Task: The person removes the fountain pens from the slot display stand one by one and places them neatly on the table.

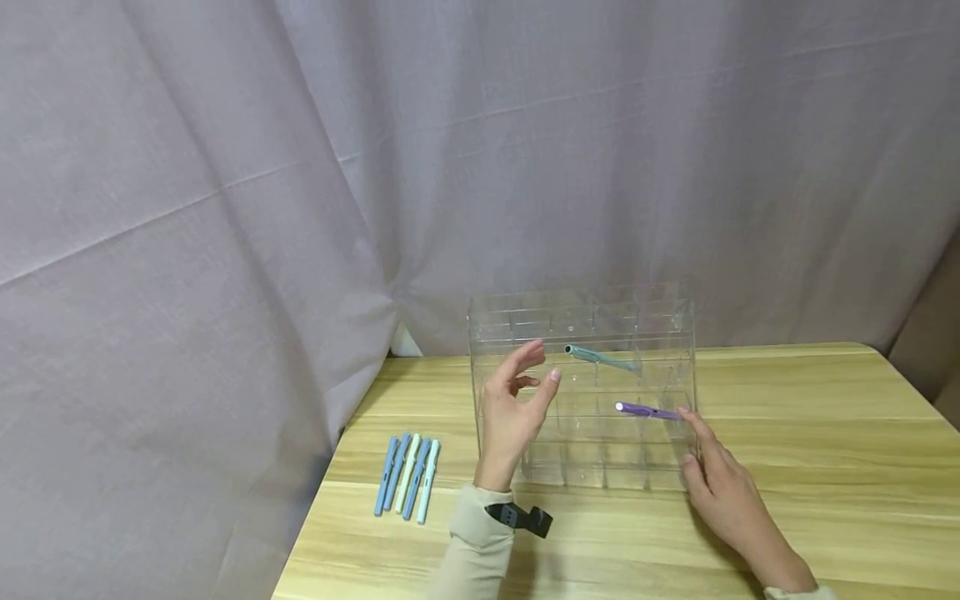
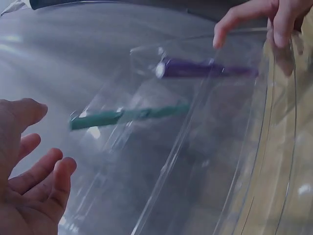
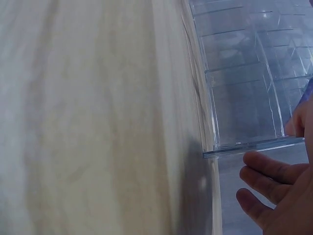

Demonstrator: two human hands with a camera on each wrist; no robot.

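Observation:
My left hand [image 1: 513,408] hovers over the left part of a clear plastic organizer [image 1: 480,333], thumb and fingers apart with nothing between them. Just right of its fingertips, a teal pen [image 1: 596,357] lies slanted in the organizer. A purple pen [image 1: 645,410] with a white end lies lower and to the right. My right hand [image 1: 723,492] is at the organizer's right side wall, its index fingertip by the purple pen's far end. In the right wrist view, several loosely extended fingers [image 3: 266,178] are outside the wall [image 3: 244,148], while one fingertip reaches inside.
Several capped pens [image 1: 407,477], blue and pale green, lie side by side on the wooden table [image 1: 810,433] left of the organizer. Grey curtain [image 1: 525,167] hangs behind the table. A black band [image 1: 517,517] is around the left wrist.

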